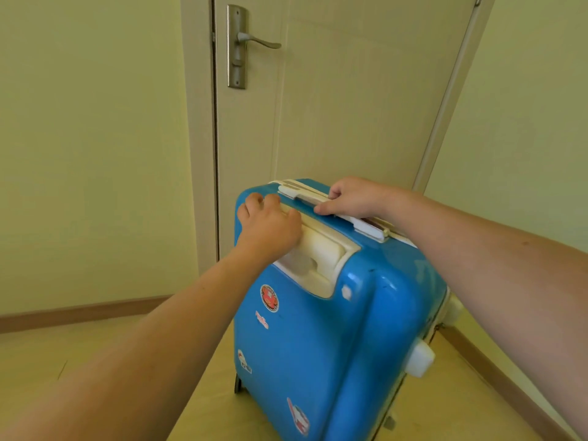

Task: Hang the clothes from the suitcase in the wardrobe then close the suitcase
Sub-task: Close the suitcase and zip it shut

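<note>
Left hand [270,222] presses the upright blue suitcase [318,329] top, steadying it; right hand [353,198] grips its white carry handle [318,198].

We see the blue suitcase [321,329] upright and closed on the floor [79,361], in front of a shut door [334,90]. Left hand [270,224] rests on its top edge by the recessed white handle well [318,259]. Right hand [356,198] grips the white carry handle [305,194].
</note>
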### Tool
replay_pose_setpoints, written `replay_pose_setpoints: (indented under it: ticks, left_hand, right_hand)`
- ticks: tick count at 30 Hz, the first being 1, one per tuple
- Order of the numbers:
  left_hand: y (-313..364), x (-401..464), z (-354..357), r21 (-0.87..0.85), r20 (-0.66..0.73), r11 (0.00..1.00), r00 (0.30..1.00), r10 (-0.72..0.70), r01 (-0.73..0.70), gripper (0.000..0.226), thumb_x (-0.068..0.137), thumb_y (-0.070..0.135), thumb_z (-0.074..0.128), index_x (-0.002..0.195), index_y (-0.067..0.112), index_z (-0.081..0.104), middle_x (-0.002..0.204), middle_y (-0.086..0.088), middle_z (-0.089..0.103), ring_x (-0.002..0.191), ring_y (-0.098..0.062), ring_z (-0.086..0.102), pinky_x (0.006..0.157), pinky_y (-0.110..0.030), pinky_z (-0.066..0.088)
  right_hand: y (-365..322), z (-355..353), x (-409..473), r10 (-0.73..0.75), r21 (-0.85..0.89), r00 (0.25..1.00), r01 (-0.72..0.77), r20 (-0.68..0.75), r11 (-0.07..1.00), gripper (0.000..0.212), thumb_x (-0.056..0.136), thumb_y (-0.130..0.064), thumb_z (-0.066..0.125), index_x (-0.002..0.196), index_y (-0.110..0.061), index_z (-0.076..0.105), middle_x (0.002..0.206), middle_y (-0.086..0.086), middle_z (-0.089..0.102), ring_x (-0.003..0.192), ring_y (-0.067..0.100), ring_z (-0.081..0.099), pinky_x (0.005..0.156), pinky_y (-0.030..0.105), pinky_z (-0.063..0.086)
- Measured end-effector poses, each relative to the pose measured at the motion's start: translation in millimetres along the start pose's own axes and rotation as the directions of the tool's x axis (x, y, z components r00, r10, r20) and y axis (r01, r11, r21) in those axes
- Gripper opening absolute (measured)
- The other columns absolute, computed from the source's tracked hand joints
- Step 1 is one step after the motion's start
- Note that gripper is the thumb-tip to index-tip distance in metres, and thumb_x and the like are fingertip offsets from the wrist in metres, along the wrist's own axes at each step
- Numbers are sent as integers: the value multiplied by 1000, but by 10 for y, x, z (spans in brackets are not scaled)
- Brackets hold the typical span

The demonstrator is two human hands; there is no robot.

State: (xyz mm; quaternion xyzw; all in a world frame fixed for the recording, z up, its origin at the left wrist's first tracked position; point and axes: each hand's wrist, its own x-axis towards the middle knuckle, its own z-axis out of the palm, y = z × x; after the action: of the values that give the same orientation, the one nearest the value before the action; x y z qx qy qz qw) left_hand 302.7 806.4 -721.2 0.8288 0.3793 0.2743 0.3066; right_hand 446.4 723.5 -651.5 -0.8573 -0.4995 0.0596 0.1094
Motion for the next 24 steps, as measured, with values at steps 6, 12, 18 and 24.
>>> replay_pose_setpoints:
  ticks: [6, 12, 18, 24]
  left_hand:
    - [-155, 174, -107, -139, -22, 990, 999, -27, 23, 47, 101, 26, 31, 147, 16, 34, 153, -6, 26, 134, -25, 33, 113, -36, 22]
    - [-151, 240, -252, -245, 1, 944, 974, -226, 219, 47, 98, 27, 36, 144, 15, 36, 140, -10, 40, 111, -30, 49, 87, -40, 43]
    - [-25, 68, -193, 55, 26, 998, 999, -19, 18, 42, 97, 18, 39, 138, 9, 46, 146, -16, 35, 125, -34, 44, 90, -33, 36]
    - [-101, 178, -464, 267, 106, 961, 993, 48, -75, 35, 100, 20, 39, 130, 11, 54, 137, -14, 47, 105, -29, 51, 87, -35, 41]
  right_hand:
    - [-77, -81, -80, -63, 182, 998, 60, 13, 982, 26, 93, -38, 62, 103, -16, 70, 99, 0, 68, 87, 14, 63, 85, 33, 52]
    - [132, 75, -137, -73, 121, 997, 68, 37, 990, 42, 99, -49, 45, 137, -32, 52, 142, -8, 49, 130, 15, 45, 107, 33, 32]
    - [110, 199, -125, -56, 141, 998, 55, 1, 988, 47, 103, -36, 43, 149, -25, 38, 153, -1, 37, 139, 18, 36, 111, 30, 25]
    - [-25, 228, -165, -46, 252, 999, 46, -9, 967, 42, 101, -33, 50, 142, -25, 49, 150, 1, 42, 135, 20, 39, 105, 29, 29]
